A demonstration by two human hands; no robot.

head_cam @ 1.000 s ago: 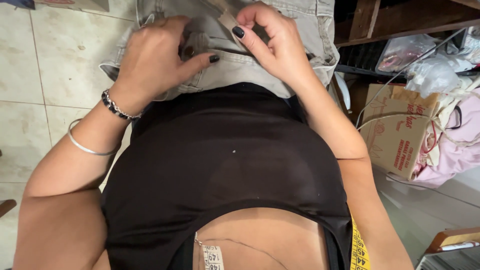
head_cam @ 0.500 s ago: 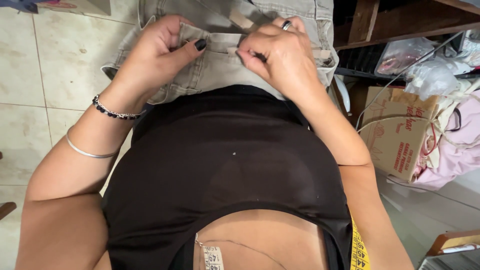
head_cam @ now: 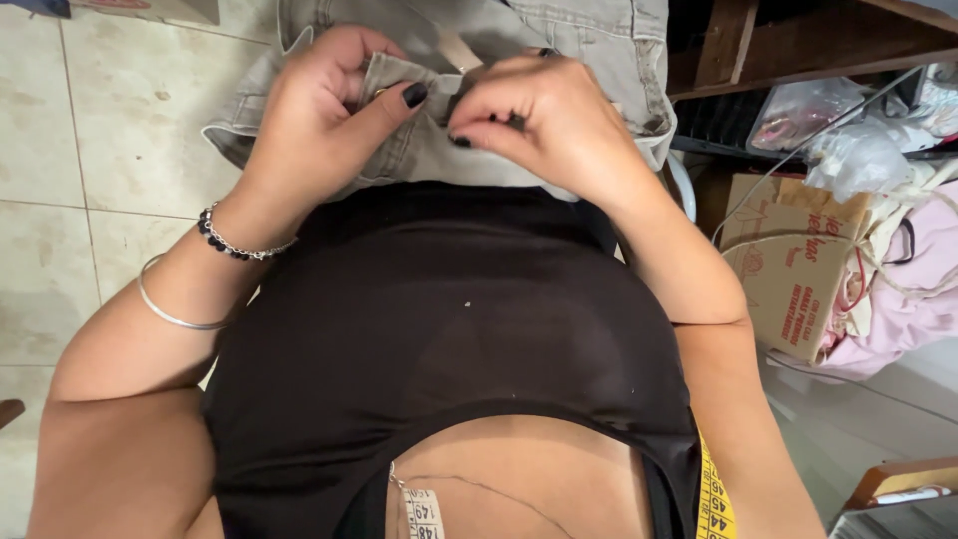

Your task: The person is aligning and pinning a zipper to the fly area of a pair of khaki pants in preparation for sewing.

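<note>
Both hands are right up on the waistband of the grey jeans [head_cam: 609,40] now, which lie across the person's lap at the top of the view, over the tiled floor [head_cam: 110,130]. The left hand [head_cam: 319,110] has swung its thumb across: a second ago it lay flat along the cloth, now it presses the folded edge of the band against curled fingers, a firm pinch on the fabric. The right hand [head_cam: 559,120] has dropped lower and closed in, fingertips bunched narrow on the same edge just beside the left thumb; whether it holds anything small between them, I cannot tell. The gap between the hands has nearly gone, so the work looks narrowed to one spot at the band's fastening. A yellow measuring tape [head_cam: 717,499] hangs at the person's right side, and a cardboard box [head_cam: 788,260] sits off to the right, untouched.
</note>
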